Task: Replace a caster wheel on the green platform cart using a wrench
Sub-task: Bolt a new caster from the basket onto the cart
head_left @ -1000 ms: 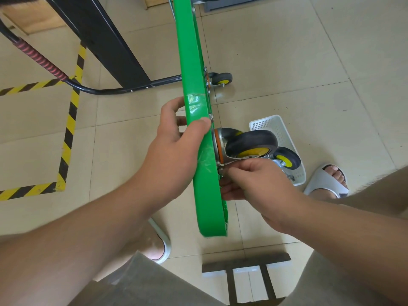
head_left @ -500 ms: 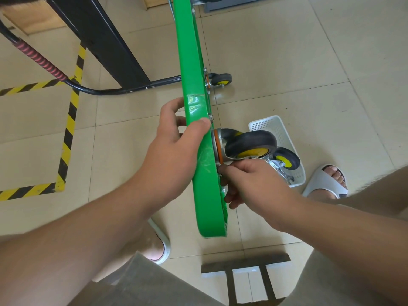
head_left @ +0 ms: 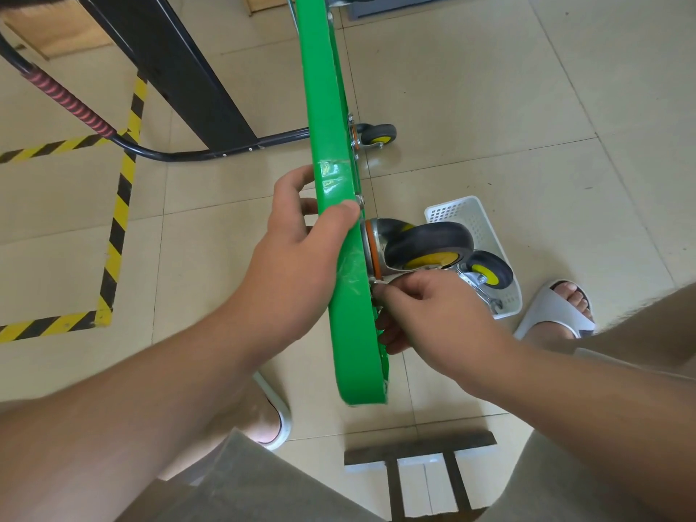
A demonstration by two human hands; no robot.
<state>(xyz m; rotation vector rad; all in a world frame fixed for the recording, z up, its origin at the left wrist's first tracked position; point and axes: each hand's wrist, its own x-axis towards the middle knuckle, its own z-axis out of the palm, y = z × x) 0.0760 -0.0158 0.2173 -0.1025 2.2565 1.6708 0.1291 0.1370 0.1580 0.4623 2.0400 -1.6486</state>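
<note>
1. Your green platform cart (head_left: 331, 182) stands on its edge on the tiled floor (head_left: 489, 107), deck to your left, underside to your right; strips of clear tape shine on its rim.
2. Your left hand (head_left: 297, 254) grips that rim near the lower end; the thumb lies over the near edge and the fingers curl round the far side.
3. The caster wheel (head_left: 429, 244), black tyre with a yellow hub, sticks out sideways from the underside just beside your left thumb; an orange ring sits at its swivel base.
4. Your right hand (head_left: 425, 310) is curled tight just under that caster; thumb and forefinger pinch at the silver corner of the mounting plate (head_left: 377, 283), against the cart's underside; whether a nut or bolt sits between the fingertips you cannot tell.
5. A second mounted caster (head_left: 378, 135) shows farther up the same edge.
6. A loose caster (head_left: 489, 273) lies in the white basket (head_left: 470, 212) on the floor, just behind the mounted one.
7. Your right foot in a white sandal (head_left: 557, 310) is beside the basket; the cart's black handle tube (head_left: 188, 155) with its red grip runs off to the left, across the yellow-and-black floor tape (head_left: 120, 220).
</note>
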